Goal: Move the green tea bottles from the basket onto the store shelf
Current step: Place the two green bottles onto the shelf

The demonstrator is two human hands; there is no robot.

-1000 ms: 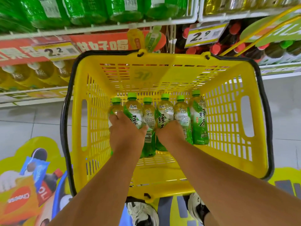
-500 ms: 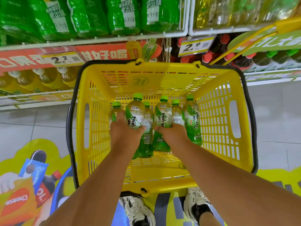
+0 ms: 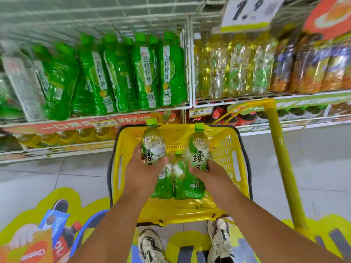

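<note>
My left hand grips a green tea bottle with a green cap and white-green label, lifted above the yellow basket. My right hand grips a second green tea bottle, also raised over the basket. Between the two hands at least one more green tea bottle shows lower down; whether a hand holds it or it stands in the basket I cannot tell. The store shelf runs across the view beyond the basket, stocked with green bottles.
The basket stands on the tiled floor in front of my shoes. A yellow post rises at the right. White wire shelves hold yellow and orange drink bottles. Price tags hang above. A floor sticker lies at the left.
Both hands have lifted their bottles up out of the row in the basket. The view has tilted upward, so more of the shelves shows.
</note>
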